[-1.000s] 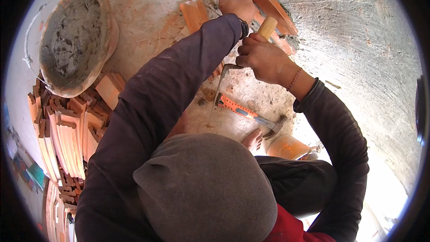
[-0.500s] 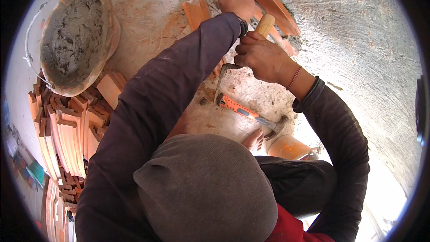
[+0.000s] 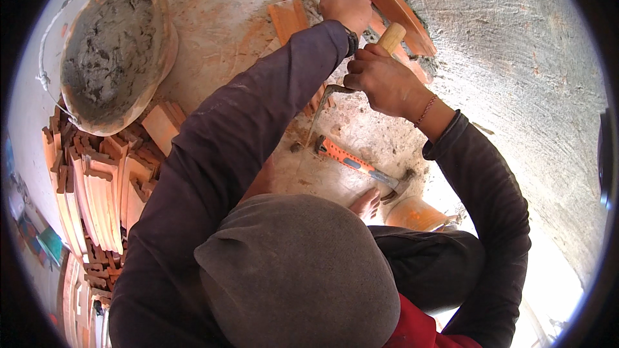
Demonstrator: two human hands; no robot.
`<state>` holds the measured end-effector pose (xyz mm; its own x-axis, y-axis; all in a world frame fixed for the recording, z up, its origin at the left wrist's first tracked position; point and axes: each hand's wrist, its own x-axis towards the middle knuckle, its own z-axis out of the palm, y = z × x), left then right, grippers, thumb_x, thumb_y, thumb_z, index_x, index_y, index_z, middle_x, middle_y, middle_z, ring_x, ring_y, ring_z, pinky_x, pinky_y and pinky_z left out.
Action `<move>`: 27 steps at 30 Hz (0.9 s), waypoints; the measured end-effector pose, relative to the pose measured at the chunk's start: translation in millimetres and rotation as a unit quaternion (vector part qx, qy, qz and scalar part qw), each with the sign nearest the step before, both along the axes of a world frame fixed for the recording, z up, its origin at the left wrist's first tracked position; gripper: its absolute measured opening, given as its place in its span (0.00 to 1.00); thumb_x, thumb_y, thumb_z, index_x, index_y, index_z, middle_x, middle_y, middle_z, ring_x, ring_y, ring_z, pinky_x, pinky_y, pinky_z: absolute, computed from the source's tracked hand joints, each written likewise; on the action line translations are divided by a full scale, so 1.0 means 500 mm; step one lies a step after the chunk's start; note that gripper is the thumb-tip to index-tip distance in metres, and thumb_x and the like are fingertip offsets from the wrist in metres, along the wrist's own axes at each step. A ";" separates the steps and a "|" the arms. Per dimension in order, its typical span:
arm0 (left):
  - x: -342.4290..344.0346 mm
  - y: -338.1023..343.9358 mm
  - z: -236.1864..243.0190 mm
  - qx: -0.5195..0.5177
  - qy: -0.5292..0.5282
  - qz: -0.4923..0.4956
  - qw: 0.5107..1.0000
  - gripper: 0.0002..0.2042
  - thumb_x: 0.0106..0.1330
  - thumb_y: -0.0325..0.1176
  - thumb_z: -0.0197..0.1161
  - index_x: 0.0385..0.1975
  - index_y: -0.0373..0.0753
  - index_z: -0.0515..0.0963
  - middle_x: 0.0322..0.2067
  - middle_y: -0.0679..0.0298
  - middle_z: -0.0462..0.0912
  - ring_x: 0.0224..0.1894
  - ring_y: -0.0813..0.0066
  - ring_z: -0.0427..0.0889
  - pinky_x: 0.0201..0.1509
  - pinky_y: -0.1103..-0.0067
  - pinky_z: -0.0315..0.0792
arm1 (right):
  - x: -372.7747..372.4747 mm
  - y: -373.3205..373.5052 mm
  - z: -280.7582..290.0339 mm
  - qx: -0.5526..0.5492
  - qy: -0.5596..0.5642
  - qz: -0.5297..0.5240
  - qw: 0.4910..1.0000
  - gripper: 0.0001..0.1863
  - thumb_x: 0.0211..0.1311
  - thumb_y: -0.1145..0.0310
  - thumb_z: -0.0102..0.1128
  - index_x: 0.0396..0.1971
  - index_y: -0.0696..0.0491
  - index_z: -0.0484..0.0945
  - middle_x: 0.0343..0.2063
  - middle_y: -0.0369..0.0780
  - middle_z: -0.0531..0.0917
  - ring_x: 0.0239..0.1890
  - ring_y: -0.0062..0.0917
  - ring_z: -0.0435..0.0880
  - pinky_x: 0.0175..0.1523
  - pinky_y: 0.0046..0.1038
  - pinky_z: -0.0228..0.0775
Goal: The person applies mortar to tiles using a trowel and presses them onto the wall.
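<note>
My left hand (image 3: 345, 1) lies flat with spread fingers on a long orange clay tile (image 3: 394, 8) that sits on grey mortar at the foot of a wall. Just below it, my right hand (image 3: 382, 81) is closed around the wooden handle of a trowel (image 3: 391, 37). The metal trowel blade (image 3: 322, 107) points down toward the ground beside my left sleeve. A grey cap (image 3: 296, 270) hides the lower middle of the view.
A hammer with an orange handle (image 3: 353, 165) lies on the dusty ground by a bare foot (image 3: 367, 203). A pan of grey mortar (image 3: 109, 45) stands at the upper left, with stacked clay tiles (image 3: 90, 187) below it. One loose tile (image 3: 290, 19) lies nearby. A grey plastered wall (image 3: 516, 58) curves along the right.
The right hand has shifted the trowel slightly. The left hand stays pressed on the tile.
</note>
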<state>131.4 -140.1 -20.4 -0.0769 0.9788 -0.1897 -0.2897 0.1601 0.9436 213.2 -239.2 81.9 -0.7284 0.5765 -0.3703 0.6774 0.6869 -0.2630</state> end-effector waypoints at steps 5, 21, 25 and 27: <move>-0.005 0.006 -0.022 0.033 0.021 0.013 0.999 0.32 0.75 0.47 0.58 0.71 0.37 0.58 0.48 0.53 0.80 0.45 0.67 0.81 0.46 0.71 0.77 | -0.007 -0.010 -0.010 0.007 0.030 0.006 1.000 0.11 0.48 0.77 0.60 0.32 0.49 0.85 0.34 0.35 0.81 0.49 0.29 0.78 0.62 0.32 0.64; 0.003 0.023 -0.078 0.028 0.001 -0.075 0.997 0.32 0.76 0.38 0.56 0.75 0.43 0.51 0.48 0.59 0.79 0.48 0.68 0.79 0.53 0.71 0.76 | 0.025 -0.135 0.029 -0.095 0.035 -0.120 0.988 0.08 0.51 0.77 0.61 0.33 0.52 0.83 0.30 0.38 0.80 0.43 0.34 0.78 0.56 0.36 0.66; 0.043 0.026 -0.101 0.048 -0.005 -0.025 0.999 0.29 0.71 0.31 0.61 0.71 0.43 0.61 0.50 0.59 0.80 0.46 0.70 0.81 0.53 0.72 0.79 | 0.049 -0.161 0.035 -0.082 0.033 -0.147 0.985 0.07 0.53 0.76 0.62 0.33 0.52 0.83 0.30 0.38 0.80 0.42 0.35 0.78 0.54 0.36 0.66; 0.033 0.050 -0.152 0.052 -0.033 -0.014 0.998 0.28 0.70 0.28 0.59 0.71 0.43 0.64 0.50 0.60 0.81 0.47 0.70 0.81 0.52 0.73 0.79 | 0.038 -0.157 0.038 -0.081 0.032 -0.147 0.985 0.08 0.52 0.76 0.62 0.33 0.52 0.83 0.30 0.38 0.80 0.42 0.35 0.78 0.54 0.37 0.66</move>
